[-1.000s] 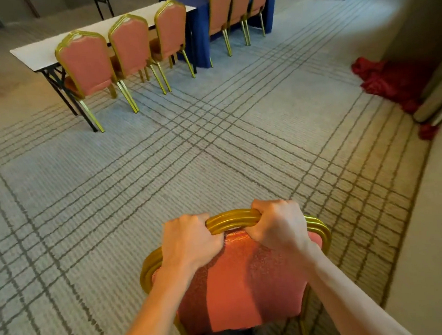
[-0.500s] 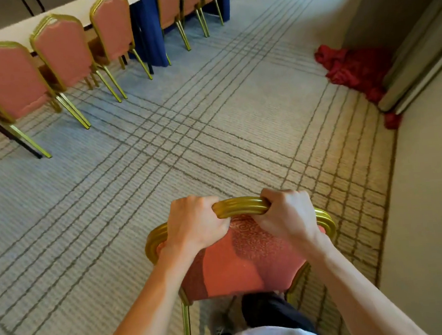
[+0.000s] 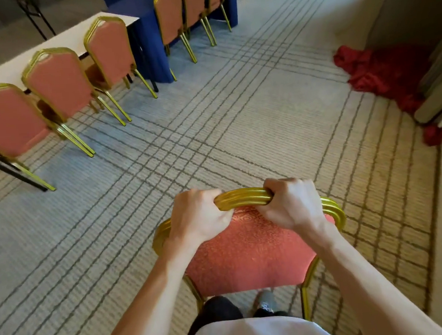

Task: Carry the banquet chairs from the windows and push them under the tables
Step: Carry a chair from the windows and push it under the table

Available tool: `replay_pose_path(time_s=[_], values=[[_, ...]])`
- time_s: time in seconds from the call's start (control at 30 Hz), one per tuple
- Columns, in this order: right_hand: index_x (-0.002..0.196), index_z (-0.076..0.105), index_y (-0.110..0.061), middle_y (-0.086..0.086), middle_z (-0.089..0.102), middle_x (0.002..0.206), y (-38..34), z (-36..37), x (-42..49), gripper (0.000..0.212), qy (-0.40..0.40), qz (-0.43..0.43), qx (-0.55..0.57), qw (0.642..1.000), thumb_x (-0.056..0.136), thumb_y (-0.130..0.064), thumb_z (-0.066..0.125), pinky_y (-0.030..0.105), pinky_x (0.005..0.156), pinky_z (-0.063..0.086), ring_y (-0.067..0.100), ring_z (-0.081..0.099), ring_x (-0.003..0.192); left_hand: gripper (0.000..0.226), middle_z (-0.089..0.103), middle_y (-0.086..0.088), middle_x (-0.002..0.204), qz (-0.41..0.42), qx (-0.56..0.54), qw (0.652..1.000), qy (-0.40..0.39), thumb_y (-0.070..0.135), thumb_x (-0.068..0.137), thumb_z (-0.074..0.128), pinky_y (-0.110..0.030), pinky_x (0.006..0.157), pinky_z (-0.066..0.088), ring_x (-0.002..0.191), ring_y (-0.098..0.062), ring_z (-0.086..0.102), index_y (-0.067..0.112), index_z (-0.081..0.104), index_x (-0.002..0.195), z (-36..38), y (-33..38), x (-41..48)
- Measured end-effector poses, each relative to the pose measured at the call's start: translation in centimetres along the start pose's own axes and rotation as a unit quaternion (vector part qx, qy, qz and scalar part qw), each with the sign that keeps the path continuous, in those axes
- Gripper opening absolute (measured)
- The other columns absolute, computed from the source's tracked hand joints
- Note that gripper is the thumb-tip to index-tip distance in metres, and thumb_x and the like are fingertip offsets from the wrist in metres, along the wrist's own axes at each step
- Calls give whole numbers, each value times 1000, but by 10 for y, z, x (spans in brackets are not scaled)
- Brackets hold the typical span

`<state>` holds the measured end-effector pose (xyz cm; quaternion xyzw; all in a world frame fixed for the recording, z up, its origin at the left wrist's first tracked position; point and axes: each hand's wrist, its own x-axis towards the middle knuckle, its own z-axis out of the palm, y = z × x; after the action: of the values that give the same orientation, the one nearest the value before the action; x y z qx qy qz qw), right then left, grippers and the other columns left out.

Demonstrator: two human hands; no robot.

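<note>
You are grasping the chair (image 3: 248,255) by the gold rail (image 3: 243,198) that is arching over its red back. Your left hand (image 3: 200,216) is curling tightly round the rail's left part. Your right hand (image 3: 291,204) is clenching round it just beside, with a short bare stretch of rail showing between them. The chair's back is facing you, and the chair is sitting right in front of your body, over the carpet (image 3: 236,113) near its right edge. You cannot tell whether its legs are touching the carpet. Your shoe (image 3: 264,300) is showing below the chair's back, and your white shirt (image 3: 254,334) is filling the bottom of the view.

Toward the carpet's far left, a white table (image 3: 72,39) is standing with a row of three chairs (image 3: 59,82) pushed in along its near side, their backs facing you. Just beyond it, a blue table (image 3: 149,40) is standing with another three chairs (image 3: 168,15) tucked against its skirt. Both tables are well apart from the chair you are holding. At the carpet's right edge, a red cloth (image 3: 387,72) is lying crumpled against the foot of a partition (image 3: 440,84).
</note>
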<state>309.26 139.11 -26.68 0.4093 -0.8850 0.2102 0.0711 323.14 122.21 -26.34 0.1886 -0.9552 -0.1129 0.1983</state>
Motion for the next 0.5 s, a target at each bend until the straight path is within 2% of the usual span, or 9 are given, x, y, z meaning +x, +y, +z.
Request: replay_pose_path(time_s=[0.07, 0.23, 0.33, 0.5], values=[[63, 42, -26, -1, 64, 59, 11, 5, 33, 39, 0, -9, -3, 1000, 76, -60, 58, 33, 57, 48, 31, 65, 60, 34, 61, -1, 55, -5, -8, 1000, -3, 49, 69, 67, -30, 49, 37, 56, -30, 62, 20, 51, 59, 10, -7, 33], [63, 40, -27, -1, 64, 59, 38, 24, 127, 42, -5, -13, -16, 1000, 75, -52, 72, 33, 58, 47, 32, 65, 61, 38, 63, -2, 57, -19, -17, 1000, -18, 49, 69, 69, -32, 52, 40, 60, -29, 62, 22, 44, 60, 37, -34, 125], [62, 46, -24, -1, 64, 59, 44, 41, 187, 41, -17, -1, -35, 999, 78, -54, 68, 33, 59, 48, 33, 65, 61, 36, 62, -2, 56, -10, -14, 1000, -12, 47, 71, 69, -31, 52, 36, 59, -29, 61, 16, 55, 62, 57, -64, 184], [66, 47, -24, 2, 69, 66, 49, 69, 286, 40, -43, 36, -44, 997, 79, -58, 63, 35, 65, 49, 34, 67, 70, 31, 62, 0, 56, 18, -27, 999, -6, 43, 70, 73, -26, 53, 28, 56, -26, 60, 18, 57, 61, 83, -116, 280]])
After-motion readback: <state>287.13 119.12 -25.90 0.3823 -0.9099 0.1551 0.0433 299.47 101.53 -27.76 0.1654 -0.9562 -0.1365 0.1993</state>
